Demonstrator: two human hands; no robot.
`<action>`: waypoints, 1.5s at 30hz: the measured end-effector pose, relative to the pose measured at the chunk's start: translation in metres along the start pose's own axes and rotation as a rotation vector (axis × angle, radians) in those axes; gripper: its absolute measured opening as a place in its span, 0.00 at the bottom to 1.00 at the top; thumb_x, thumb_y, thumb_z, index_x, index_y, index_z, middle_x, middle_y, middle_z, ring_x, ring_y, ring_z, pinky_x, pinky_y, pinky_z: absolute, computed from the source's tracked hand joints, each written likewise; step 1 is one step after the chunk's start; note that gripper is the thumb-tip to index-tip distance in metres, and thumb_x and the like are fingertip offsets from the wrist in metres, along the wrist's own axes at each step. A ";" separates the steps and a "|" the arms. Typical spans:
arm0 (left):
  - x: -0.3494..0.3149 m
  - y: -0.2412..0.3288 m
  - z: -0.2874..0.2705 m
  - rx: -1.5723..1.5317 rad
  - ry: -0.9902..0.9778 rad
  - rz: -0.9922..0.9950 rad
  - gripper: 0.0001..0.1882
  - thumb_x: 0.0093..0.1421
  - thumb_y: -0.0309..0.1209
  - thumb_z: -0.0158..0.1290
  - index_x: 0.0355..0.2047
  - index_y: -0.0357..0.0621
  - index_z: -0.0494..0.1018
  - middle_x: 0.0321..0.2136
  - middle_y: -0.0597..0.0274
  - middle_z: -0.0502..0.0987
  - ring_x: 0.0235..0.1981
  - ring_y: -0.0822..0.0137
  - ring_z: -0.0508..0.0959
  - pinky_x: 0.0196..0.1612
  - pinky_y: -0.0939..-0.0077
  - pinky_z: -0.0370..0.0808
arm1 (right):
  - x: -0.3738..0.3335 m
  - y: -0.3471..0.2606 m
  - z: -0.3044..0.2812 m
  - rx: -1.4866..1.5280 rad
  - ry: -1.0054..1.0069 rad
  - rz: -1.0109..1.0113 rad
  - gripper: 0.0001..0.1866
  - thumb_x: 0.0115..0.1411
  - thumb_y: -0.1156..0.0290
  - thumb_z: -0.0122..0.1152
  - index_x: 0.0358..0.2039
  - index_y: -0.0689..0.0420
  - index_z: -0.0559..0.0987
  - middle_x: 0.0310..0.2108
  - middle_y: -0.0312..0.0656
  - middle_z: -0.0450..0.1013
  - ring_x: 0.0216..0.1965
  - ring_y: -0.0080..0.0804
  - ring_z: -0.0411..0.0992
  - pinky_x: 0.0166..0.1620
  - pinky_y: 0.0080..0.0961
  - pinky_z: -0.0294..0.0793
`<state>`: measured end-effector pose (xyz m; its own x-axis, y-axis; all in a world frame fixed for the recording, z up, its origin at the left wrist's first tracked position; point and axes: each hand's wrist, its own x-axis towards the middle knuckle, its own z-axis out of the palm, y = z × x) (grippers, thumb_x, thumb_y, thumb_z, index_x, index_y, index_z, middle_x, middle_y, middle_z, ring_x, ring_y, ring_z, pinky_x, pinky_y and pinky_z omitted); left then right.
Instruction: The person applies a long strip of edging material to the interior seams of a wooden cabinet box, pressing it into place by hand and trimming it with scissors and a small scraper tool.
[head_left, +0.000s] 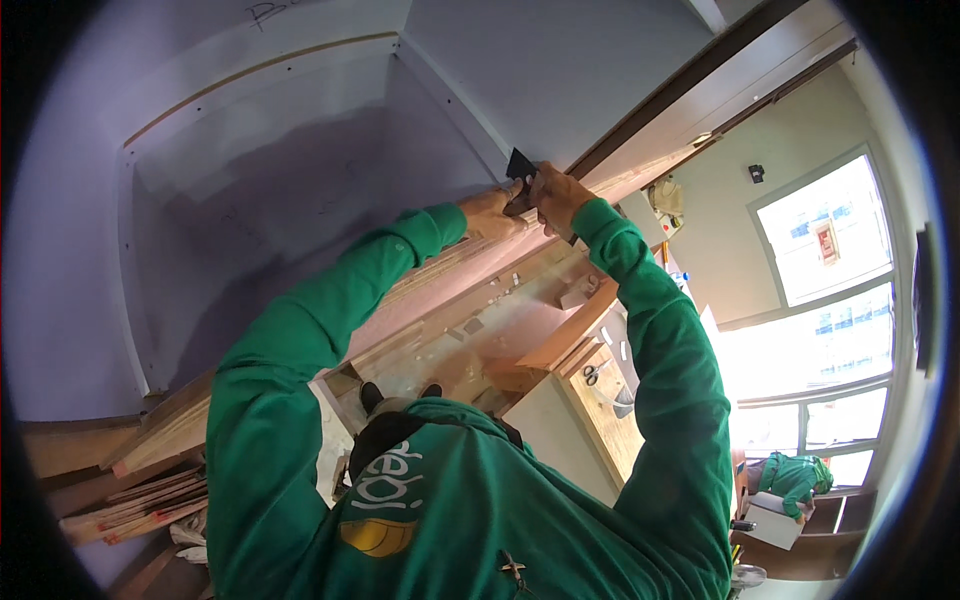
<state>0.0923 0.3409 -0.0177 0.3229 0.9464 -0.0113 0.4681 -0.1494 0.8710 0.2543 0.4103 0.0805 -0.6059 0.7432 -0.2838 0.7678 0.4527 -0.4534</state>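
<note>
Both my hands meet at the edge of a large pale panelled cabinet (330,150), near its inner corner. Between them is a flat black piece with a pointed corner (519,164), whose exact kind I cannot make out. My left hand (488,213) rests at the panel edge with its thumb and fingers pressed against the black piece's lower part. Closed round the other side of that piece is my right hand (559,197). A dark narrow end shows below the right wrist. The fingers partly hide the middle of the piece.
A dark-edged board (690,85) runs to the upper right. Below stands a wooden bench (610,410) with scissors (591,375) on it. Stacked wood strips (140,500) lie at lower left. Another person in green (795,480) works by the bright windows (810,350).
</note>
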 end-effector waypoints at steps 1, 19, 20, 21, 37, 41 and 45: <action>0.003 -0.018 0.000 0.033 0.050 0.035 0.51 0.63 0.44 0.57 0.75 0.40 0.39 0.63 0.36 0.65 0.61 0.45 0.69 0.62 0.60 0.68 | 0.006 -0.004 0.004 0.023 -0.005 -0.010 0.12 0.65 0.75 0.46 0.49 0.62 0.63 0.25 0.50 0.77 0.23 0.43 0.81 0.28 0.39 0.83; 0.002 -0.020 -0.007 -0.113 0.039 0.034 0.45 0.67 0.46 0.52 0.73 0.34 0.44 0.56 0.40 0.71 0.49 0.54 0.74 0.51 0.61 0.71 | 0.016 -0.015 0.003 -0.095 0.025 0.000 0.15 0.63 0.72 0.50 0.49 0.62 0.65 0.24 0.54 0.79 0.26 0.48 0.82 0.38 0.44 0.81; 0.004 -0.021 -0.009 -0.130 0.030 0.063 0.44 0.68 0.46 0.51 0.73 0.34 0.46 0.54 0.42 0.73 0.47 0.55 0.74 0.50 0.62 0.71 | 0.017 -0.009 0.003 -0.132 0.048 0.002 0.16 0.63 0.71 0.50 0.50 0.62 0.65 0.25 0.55 0.79 0.28 0.49 0.82 0.40 0.44 0.81; 0.006 -0.020 -0.008 -0.124 0.033 0.076 0.44 0.68 0.47 0.51 0.73 0.33 0.46 0.53 0.43 0.73 0.46 0.56 0.74 0.50 0.61 0.71 | 0.015 -0.001 0.005 -0.169 0.071 0.002 0.16 0.63 0.70 0.50 0.50 0.62 0.65 0.26 0.55 0.80 0.29 0.50 0.83 0.43 0.44 0.80; -0.002 0.003 -0.021 -0.044 0.072 -0.101 0.53 0.67 0.55 0.48 0.73 0.28 0.35 0.69 0.35 0.57 0.69 0.48 0.62 0.70 0.65 0.57 | 0.033 -0.033 0.003 -0.261 0.020 -0.001 0.15 0.66 0.73 0.46 0.49 0.69 0.65 0.23 0.54 0.76 0.21 0.47 0.79 0.27 0.41 0.80; -0.003 0.000 -0.018 -0.177 0.052 -0.092 0.54 0.65 0.56 0.50 0.74 0.31 0.37 0.67 0.33 0.61 0.68 0.45 0.63 0.69 0.62 0.60 | 0.038 -0.026 0.002 -0.197 0.004 0.051 0.16 0.65 0.73 0.48 0.50 0.69 0.65 0.22 0.53 0.76 0.22 0.46 0.79 0.29 0.40 0.81; 0.008 -0.019 -0.019 -0.150 0.152 -0.025 0.54 0.64 0.55 0.51 0.73 0.30 0.39 0.65 0.32 0.64 0.66 0.44 0.65 0.68 0.60 0.63 | 0.057 -0.005 0.006 -0.385 0.044 -0.276 0.21 0.62 0.72 0.57 0.50 0.70 0.65 0.27 0.56 0.77 0.29 0.47 0.80 0.35 0.40 0.80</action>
<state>0.0702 0.3565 -0.0248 0.1794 0.9833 0.0312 0.3432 -0.0923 0.9347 0.2145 0.4470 0.0617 -0.7953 0.5857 -0.1566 0.6055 0.7800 -0.1580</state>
